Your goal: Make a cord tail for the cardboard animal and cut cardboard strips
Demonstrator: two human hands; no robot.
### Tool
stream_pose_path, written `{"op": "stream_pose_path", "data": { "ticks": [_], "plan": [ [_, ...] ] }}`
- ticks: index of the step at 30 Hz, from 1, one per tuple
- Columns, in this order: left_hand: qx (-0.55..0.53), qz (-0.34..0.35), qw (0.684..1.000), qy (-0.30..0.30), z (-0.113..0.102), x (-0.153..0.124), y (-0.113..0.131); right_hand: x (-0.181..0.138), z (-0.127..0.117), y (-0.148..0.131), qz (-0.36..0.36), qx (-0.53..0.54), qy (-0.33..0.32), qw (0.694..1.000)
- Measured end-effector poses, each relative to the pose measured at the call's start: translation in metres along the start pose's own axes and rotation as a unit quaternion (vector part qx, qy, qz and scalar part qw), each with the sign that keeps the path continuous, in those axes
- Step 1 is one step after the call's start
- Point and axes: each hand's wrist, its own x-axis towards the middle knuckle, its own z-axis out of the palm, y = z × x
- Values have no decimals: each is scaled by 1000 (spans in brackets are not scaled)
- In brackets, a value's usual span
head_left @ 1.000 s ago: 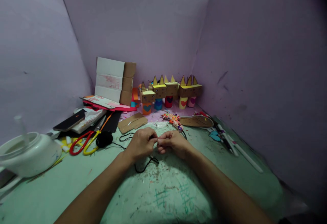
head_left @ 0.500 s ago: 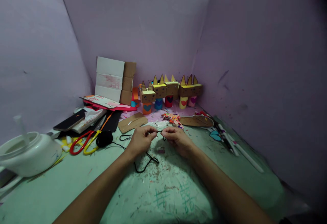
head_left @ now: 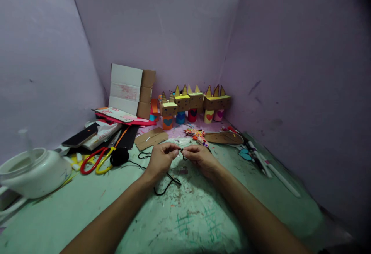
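Both hands meet above the middle of the table, fingertips almost touching. My left hand (head_left: 162,158) pinches black yarn (head_left: 169,186) between thumb and forefinger. From the other side my right hand (head_left: 200,157) pinches the same yarn, and a small dark loop hangs between the fingertips. Slack yarn curls on the table beneath my left hand and runs left to a black yarn ball (head_left: 119,157). Beyond the hands lies a patterned, colourful piece (head_left: 197,135) beside a flat brown cardboard oval (head_left: 223,138).
Scissors (head_left: 97,160) with red and yellow handles and a white teapot (head_left: 36,174) stand at left. Cardboard-headed figures (head_left: 193,103) line the back, near an unfolded box (head_left: 126,89). Pens (head_left: 257,157) lie at right. Purple walls (head_left: 162,33) enclose three sides.
My fingertips have come slightly closer together, shortening the stretch of yarn between them. The whole view has shifted a little; the things on the table stay in place.
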Motion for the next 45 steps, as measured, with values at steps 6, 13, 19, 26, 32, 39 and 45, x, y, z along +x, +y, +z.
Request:
{"op": "stream_pose_path", "data": {
  "ticks": [6, 13, 19, 26, 32, 39, 45],
  "plan": [
    [-80, -55, 995, -33, 3, -3, 0, 0, 1, 1, 0, 8, -1, 1000],
    [-149, -70, 984, -67, 5, -4, -1, -3, 3, -2, 21, 35, -24, 999],
    [-177, -87, 975, -105, 2, -4, -4, -8, 5, -6, 56, 80, -89, 991],
    [-102, -74, 984, -126, 0, -2, -5, -8, 2, 0, 79, 124, -141, 979],
    [-8, 0, 998, -59, -1, 0, 0, -4, 1, -1, 52, 133, -137, 980],
    [-60, -6, 995, -82, -15, 6, 4, -4, 2, -3, 36, 99, -110, 988],
    [-99, -22, 985, -142, -16, 5, 5, -6, 4, -3, 48, 73, -113, 990]
  ]
}}
